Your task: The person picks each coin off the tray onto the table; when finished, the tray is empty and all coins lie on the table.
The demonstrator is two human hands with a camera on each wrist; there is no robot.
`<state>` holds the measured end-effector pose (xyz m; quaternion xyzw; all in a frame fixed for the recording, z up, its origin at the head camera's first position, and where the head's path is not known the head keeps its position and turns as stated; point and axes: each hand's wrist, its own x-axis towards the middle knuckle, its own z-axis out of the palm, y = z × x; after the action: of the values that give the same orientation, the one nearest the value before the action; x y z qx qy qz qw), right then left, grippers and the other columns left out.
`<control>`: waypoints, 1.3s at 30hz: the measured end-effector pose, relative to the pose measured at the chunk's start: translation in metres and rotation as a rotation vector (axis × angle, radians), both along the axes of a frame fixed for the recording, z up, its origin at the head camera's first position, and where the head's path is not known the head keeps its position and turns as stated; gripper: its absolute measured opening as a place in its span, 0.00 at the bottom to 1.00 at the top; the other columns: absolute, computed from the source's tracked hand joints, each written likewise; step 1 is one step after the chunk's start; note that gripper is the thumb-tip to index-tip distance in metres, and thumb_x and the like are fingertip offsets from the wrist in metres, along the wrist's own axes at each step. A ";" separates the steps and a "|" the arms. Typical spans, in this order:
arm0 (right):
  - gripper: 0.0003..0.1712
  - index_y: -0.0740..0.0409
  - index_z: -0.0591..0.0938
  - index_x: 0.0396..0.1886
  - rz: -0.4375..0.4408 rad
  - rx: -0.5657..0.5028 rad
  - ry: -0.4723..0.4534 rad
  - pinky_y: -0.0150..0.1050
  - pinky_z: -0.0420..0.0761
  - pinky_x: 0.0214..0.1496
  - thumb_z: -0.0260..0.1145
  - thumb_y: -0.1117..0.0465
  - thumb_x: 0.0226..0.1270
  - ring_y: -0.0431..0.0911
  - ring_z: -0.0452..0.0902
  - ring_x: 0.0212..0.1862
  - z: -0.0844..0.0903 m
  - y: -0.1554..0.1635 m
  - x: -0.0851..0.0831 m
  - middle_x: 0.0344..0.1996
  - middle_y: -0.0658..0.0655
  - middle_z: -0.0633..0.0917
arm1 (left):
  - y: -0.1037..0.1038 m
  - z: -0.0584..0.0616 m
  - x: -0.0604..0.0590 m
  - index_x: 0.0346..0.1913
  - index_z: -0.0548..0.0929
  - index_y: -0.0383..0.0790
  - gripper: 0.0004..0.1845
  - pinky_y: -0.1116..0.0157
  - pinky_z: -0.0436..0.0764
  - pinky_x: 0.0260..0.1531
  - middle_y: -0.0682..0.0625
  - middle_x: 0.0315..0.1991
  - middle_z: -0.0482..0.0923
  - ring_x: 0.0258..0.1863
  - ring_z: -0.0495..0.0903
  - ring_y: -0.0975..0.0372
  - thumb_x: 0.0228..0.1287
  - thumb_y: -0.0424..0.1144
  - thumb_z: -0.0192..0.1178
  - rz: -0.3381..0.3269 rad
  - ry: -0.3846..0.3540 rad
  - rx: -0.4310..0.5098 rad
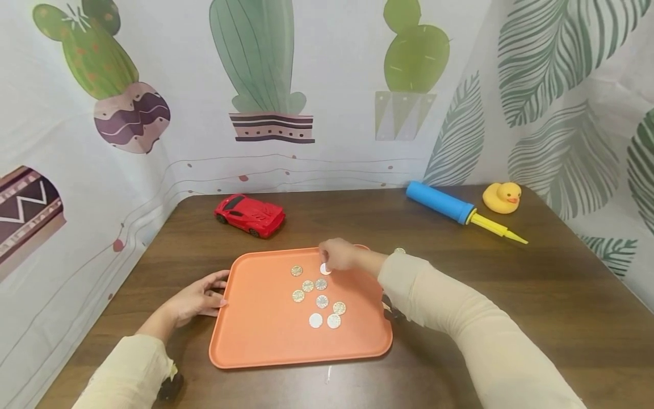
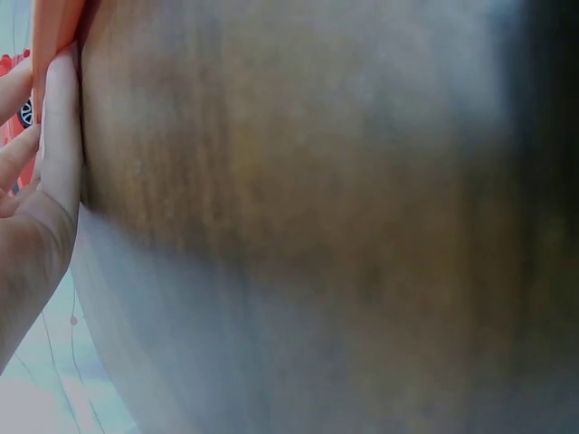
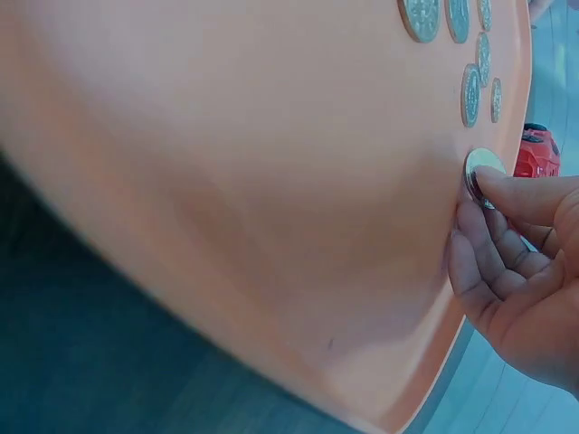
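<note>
Orange plastic makes up the tray (image 1: 265,335), which lies flat on a dark wooden table (image 1: 536,295) near the person's edge. The right hand (image 1: 338,254) reaches over the tray's far side, its fingers curled down and pinching a silvery coin (image 1: 325,269) that rests on the tray floor; the right wrist view shows a fingertip (image 3: 507,192) pressed on that coin's face with the other fingers bent beside it. Eight more coins (image 1: 321,300) lie loose in a small cluster on the tray, just nearer the person than the pinched one, some touching, some slightly apart. One further coin (image 1: 399,250) sits on the table just beyond the right sleeve. The left hand (image 1: 196,298) lies against the tray's left rim, fingers straight and relaxed, their tips touching the rim; the left wrist view shows them laid along the orange edge above the blurred tabletop. The two hands are well apart, one at each side of the tray. Behind the tray stands a red toy car (image 1: 249,215); to the far right lie a blue and yellow pump (image 1: 460,211) and a yellow rubber duck (image 1: 503,197) near it.
</note>
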<state>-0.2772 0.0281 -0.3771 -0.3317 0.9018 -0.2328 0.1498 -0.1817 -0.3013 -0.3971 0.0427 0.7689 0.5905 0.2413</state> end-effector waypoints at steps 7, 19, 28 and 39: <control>0.09 0.59 0.73 0.22 -0.029 -0.086 -0.045 0.29 0.69 0.26 0.58 0.76 0.43 0.41 0.67 0.25 0.004 0.009 -0.001 0.23 0.49 0.75 | 0.001 0.002 0.000 0.64 0.43 0.30 0.40 0.56 0.76 0.36 0.32 0.54 0.53 0.38 0.71 0.58 0.52 0.27 0.55 0.013 0.000 -0.001; 0.05 0.61 0.75 0.24 -0.096 -0.291 -0.097 0.33 0.71 0.32 0.61 0.73 0.48 0.43 0.71 0.27 0.020 0.029 -0.005 0.23 0.53 0.77 | 0.002 0.004 0.002 0.64 0.41 0.29 0.40 0.56 0.76 0.36 0.30 0.55 0.52 0.37 0.71 0.58 0.53 0.26 0.55 0.009 0.009 0.013; 0.06 0.63 0.74 0.26 -0.172 -0.382 -0.159 0.34 0.73 0.31 0.62 0.73 0.48 0.45 0.72 0.29 0.028 0.055 -0.008 0.24 0.55 0.77 | 0.002 0.004 0.001 0.64 0.41 0.28 0.41 0.56 0.76 0.36 0.30 0.55 0.51 0.37 0.71 0.58 0.53 0.26 0.54 -0.002 0.017 0.014; 0.06 0.69 0.73 0.28 -0.266 -0.457 -0.211 0.41 0.77 0.33 0.58 0.76 0.48 0.44 0.72 0.27 0.019 0.089 -0.007 0.24 0.59 0.75 | 0.000 0.001 0.001 0.64 0.41 0.28 0.41 0.57 0.76 0.36 0.30 0.54 0.52 0.37 0.71 0.58 0.52 0.29 0.56 -0.023 0.029 0.014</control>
<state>-0.2843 0.1173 -0.3577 -0.2094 0.8410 -0.4810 0.1322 -0.1802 -0.3010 -0.3964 0.0619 0.7675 0.5924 0.2367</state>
